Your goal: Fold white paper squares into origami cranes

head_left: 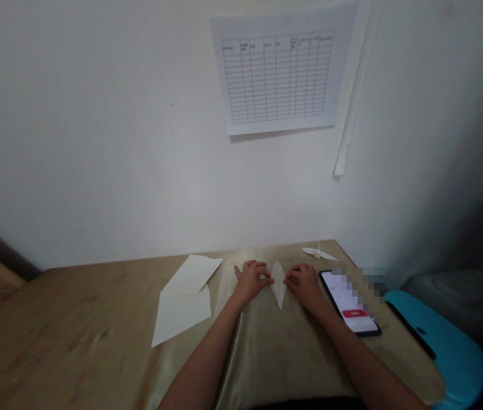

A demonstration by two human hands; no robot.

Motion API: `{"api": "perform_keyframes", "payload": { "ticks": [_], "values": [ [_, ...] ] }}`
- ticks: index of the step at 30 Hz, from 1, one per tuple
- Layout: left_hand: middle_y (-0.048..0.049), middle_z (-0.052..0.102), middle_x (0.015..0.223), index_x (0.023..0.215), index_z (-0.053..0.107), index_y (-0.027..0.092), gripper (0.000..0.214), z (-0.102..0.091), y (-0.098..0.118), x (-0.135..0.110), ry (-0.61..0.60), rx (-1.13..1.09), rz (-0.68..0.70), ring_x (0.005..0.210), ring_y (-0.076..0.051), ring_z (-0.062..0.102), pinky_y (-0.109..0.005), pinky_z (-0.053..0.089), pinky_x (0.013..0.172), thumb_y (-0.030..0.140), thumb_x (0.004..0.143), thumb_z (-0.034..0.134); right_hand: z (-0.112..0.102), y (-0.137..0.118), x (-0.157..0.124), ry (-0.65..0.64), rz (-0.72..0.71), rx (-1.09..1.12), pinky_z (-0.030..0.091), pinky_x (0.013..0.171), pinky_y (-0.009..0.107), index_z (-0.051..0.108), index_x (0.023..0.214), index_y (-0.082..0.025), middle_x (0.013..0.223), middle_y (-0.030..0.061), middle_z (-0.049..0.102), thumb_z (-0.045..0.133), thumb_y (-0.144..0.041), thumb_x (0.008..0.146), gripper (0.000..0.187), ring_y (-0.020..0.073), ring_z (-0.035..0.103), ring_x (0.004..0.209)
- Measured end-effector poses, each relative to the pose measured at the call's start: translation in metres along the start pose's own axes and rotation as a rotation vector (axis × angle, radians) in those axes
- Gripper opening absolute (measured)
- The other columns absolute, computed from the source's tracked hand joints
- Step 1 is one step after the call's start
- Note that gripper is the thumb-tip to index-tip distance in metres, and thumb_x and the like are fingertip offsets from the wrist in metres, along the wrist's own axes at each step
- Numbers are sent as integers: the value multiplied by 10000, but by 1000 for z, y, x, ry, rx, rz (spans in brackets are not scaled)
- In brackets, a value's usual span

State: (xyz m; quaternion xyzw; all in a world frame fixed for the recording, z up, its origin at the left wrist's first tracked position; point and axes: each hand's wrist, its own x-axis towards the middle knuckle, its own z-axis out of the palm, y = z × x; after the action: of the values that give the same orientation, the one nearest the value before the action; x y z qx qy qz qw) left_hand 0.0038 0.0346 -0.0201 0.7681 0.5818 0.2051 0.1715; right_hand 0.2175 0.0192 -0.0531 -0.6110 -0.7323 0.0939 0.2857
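Observation:
A small piece of white paper (278,287), folded into a narrow kite shape, lies on the cloth-covered table with one point towards me. On its left edge are the fingertips of my left hand (251,280), thumb and fingers drawn together. My right hand (305,283) pinches the opposite edge in the same way. Just beyond my right hand rests a folded paper crane (319,253), wings spread. To the left of my left hand lie white paper sheets (184,310), lined in part and overlapping.
A phone (350,302) with its screen lit lies right of my right forearm. A turquoise object (442,347) stands beyond the table's right edge. The white wall (117,142) rises directly behind the table (96,324), with a printed table sheet (279,80) stuck on it.

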Motion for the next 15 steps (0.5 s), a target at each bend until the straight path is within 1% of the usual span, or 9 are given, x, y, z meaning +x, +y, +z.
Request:
{"api": "perform_keyframes", "payload": {
  "ticks": [6,11,15],
  "values": [
    [41,652,1329,842,739,325,98,3,3,-1,28,-2,22,1372,-301,401,-785,35,1101,418,818,760,4,4,2,0,-5,7,335,1017,405,781,894,-270,1092,75,676,700,-312,845,104,269,509,1130],
    [35,651,1328,841,729,311,115,3,6,-1,22,32,26,1377,-301,393,-777,24,1109,417,814,765,5,5,2,4,-5,1,330,1028,418,781,899,-269,1086,76,673,698,-319,846,110,280,503,1138],
    [29,651,1328,834,720,297,132,6,5,-1,31,43,42,1381,-297,389,-769,9,1118,413,805,776,4,3,1,-5,-14,-11,340,1019,407,778,897,-267,1083,77,673,691,-313,850,109,271,509,1129]
  ]
}}
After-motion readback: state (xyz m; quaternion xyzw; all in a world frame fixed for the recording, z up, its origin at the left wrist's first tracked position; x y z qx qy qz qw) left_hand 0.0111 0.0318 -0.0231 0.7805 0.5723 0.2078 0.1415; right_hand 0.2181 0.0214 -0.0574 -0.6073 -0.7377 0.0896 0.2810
